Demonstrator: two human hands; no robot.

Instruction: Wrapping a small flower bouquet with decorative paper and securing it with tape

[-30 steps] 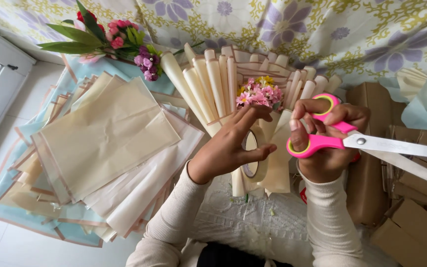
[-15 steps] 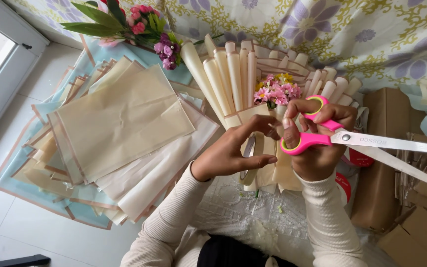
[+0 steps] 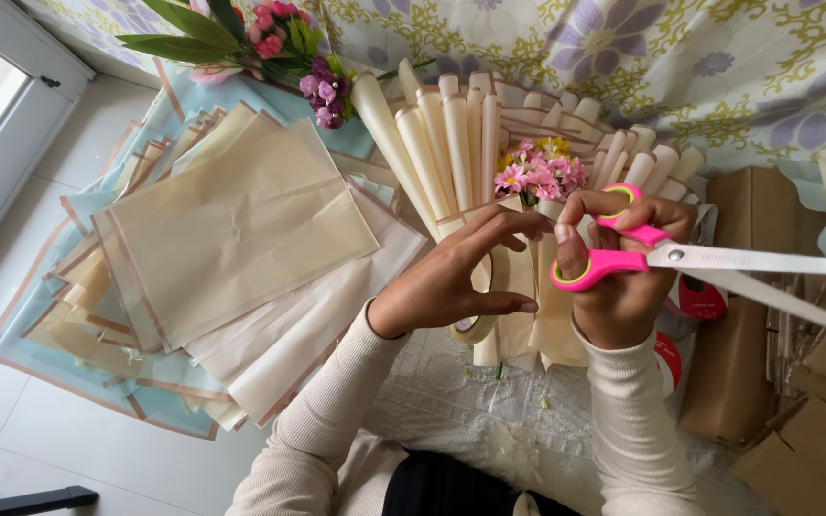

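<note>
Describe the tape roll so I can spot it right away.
Start at the fan of cream paper cones around small pink flowers. Just below, the left hand holds the tape roll against the wrapping. It is the only ring there: thin, pale, see-through.

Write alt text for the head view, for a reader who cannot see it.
Seen from above, a person's right hand holds open pink-handled scissors while the left hand grips a tape roll against a cream paper-wrapped bouquet. Stacked beige wrapping sheets lie on the floor to the left.
</note>
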